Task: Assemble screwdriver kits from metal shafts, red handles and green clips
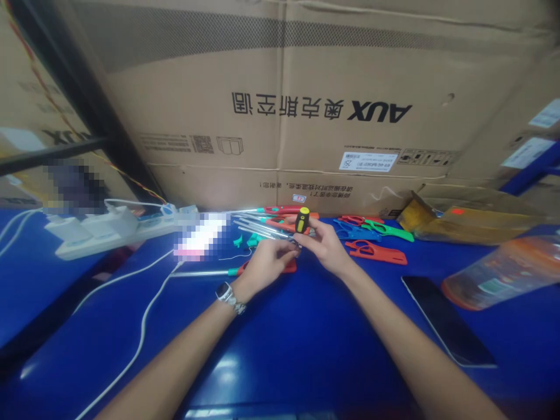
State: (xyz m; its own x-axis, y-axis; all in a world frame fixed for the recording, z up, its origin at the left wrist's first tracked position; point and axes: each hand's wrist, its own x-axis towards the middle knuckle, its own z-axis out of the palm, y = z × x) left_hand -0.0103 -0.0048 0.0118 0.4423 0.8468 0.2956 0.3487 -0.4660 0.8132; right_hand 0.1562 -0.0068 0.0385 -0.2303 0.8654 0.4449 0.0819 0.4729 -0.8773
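My right hand (327,245) is closed around a short screwdriver (301,220) with a black and yellow handle, held upright. My left hand (268,265) is closed, its fingertips pinched just below the screwdriver; what they hold is hidden. Beneath my left hand lies a red long-necked lighter (201,273), its metal tube pointing left. Behind both hands are more such lighters, one a red lighter (286,209) with a teal collar. Small teal plastic pieces (255,239) are scattered left of my fingers.
Right of my hands lie loose handle shells, including an orange-red shell (385,254) and a green shell (396,231). A phone (446,321) and a clear plastic jar (494,277) are farther right. A power strip (118,233) with white cables stands left; a large carton (306,70) is behind.
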